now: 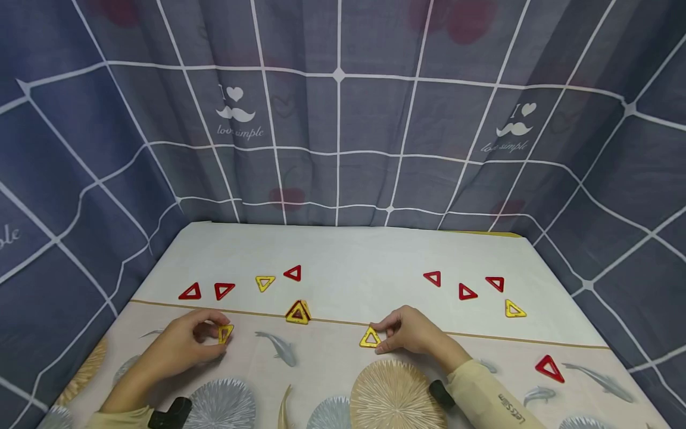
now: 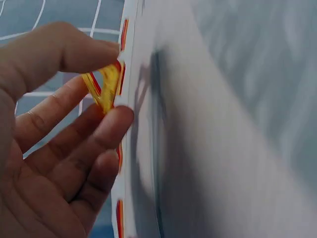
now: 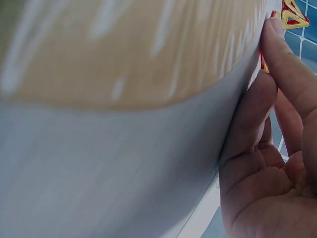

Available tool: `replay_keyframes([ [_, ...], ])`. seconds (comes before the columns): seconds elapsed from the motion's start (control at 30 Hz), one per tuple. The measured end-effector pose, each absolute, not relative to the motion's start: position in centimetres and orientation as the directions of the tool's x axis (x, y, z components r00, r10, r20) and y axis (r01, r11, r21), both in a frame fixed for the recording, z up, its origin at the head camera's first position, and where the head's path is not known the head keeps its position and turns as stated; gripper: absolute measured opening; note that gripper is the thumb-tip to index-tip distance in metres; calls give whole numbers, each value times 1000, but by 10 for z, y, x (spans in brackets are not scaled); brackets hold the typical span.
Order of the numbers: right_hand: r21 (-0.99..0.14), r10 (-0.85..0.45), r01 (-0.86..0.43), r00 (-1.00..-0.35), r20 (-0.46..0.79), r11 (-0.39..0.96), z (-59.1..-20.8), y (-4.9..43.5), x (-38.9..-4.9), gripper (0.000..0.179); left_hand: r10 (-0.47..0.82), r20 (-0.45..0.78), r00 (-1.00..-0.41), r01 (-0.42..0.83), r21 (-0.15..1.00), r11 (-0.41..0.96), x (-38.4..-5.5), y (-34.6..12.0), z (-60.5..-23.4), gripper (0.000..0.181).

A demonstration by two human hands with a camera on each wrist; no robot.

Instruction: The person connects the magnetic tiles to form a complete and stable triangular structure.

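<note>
Two edge-held triangles [image 1: 221,335] [image 1: 368,345], well apart

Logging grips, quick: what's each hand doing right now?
Left hand: closed, pinching a yellow triangle.
Right hand: closed, pinching another yellow triangle.

Red triangles [image 1: 550,372] and yellow triangles [image 1: 515,314] stand out against a worktop [image 1: 364,268] half plain white, half pale pink printed with grey fish [image 1: 283,351], tan discs [image 1: 399,396] and grey discs [image 1: 222,405], backed by a slate-blue curtain [image 1: 370,113] gridded in white.
</note>
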State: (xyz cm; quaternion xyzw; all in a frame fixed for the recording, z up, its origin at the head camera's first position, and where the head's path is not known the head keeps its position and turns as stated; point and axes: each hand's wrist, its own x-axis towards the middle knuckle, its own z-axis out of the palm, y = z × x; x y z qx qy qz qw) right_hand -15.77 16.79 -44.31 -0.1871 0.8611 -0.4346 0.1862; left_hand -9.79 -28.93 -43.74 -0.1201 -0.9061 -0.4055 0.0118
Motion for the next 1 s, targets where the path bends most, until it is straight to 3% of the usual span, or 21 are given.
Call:
replay_keyframes([
  [0.13, -816, -474, -150, -865, -165, 558, -444, 168, -157, 43, 252, 174, -952, 288, 789, 543, -99, -276, -435, 45],
  [0.37, -809, -459, -143, -872, -170, 571, -446, 167, -157, 42, 326, 242, -914, 381, 790, 481, -104, -252, -429, 41],
  [0.67, -799, -442, -132, -879, -178, 586, -445, 168, -158, 42, 423, 138, -896, 334, 836, 435, -109, -213, -420, 41],
  [1.0, -805, -446, -138, -879, -169, 577, -442, 166, -156, 41, 521, 101, -848, 318, 883, 346, -124, -147, -418, 39],
])
